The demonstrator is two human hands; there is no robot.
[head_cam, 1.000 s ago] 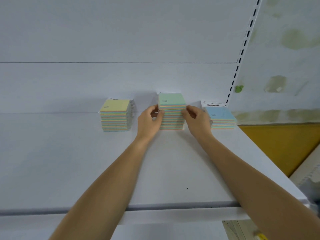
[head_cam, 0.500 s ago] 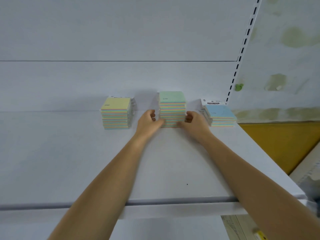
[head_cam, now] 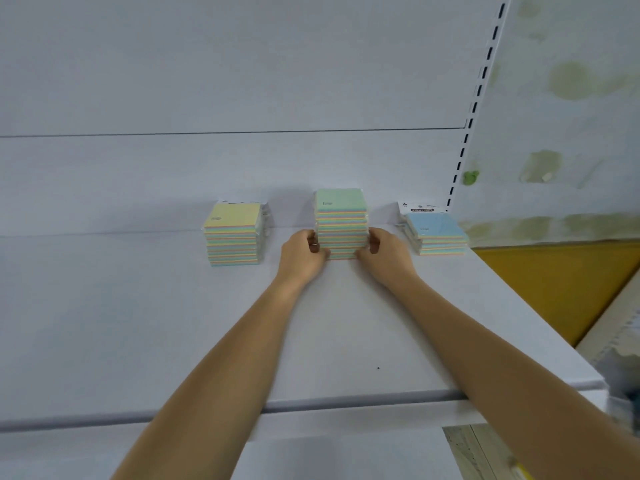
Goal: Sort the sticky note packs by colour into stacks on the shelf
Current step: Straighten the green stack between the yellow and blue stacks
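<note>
Three stacks of sticky note packs stand at the back of the white shelf (head_cam: 138, 323). The tallest, the green-topped stack (head_cam: 341, 216), is in the middle. My left hand (head_cam: 303, 254) grips its lower left side and my right hand (head_cam: 384, 256) grips its lower right side, fingers curled against the packs. A yellow-topped stack (head_cam: 233, 233) stands to the left, apart from my hands. A lower blue-topped stack (head_cam: 436, 233) stands to the right, close to my right hand.
The shelf's back panel rises just behind the stacks. A slotted upright (head_cam: 474, 109) marks the shelf's right end, with a stained wall beyond it. The shelf's front lip (head_cam: 346, 405) runs under my forearms. A yellow panel (head_cam: 561, 282) lies lower right.
Both hands slid down from the upper packs of the green-topped stack to its base and now hold it from both sides. The stacks stay in place.
</note>
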